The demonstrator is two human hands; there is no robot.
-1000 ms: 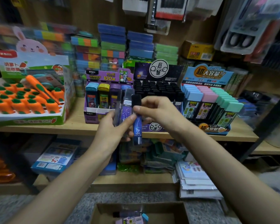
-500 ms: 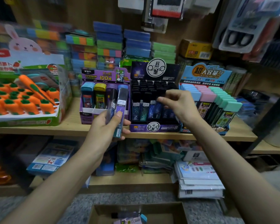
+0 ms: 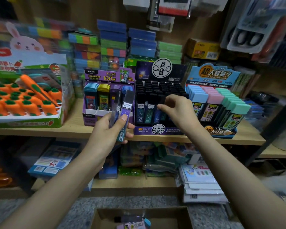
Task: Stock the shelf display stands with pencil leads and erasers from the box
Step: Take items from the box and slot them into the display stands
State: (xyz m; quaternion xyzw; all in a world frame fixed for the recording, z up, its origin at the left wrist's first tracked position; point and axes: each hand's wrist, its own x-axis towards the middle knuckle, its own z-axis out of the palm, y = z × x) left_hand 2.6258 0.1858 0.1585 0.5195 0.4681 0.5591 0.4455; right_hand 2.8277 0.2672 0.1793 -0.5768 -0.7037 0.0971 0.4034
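Standing at shelf (image 3: 73,125) front edge: black display stand (image 3: 158,130), rows packed | cardboard box (image 3: 185,217) holds few cases | left hand (image 3: 106,134) grips loose lead cases (image 3: 125,111) | right hand (image 3: 177,111) pinches front-row case (image 3: 157,115)

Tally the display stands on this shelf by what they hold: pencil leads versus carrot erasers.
Pencil lead stands: 3 (purple stand, black stand, blue stand)
Carrot eraser stand: 1
Total: 4

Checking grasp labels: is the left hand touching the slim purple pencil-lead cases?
Touching. Head view: left hand grips the slim purple pencil-lead cases, thumb across them.
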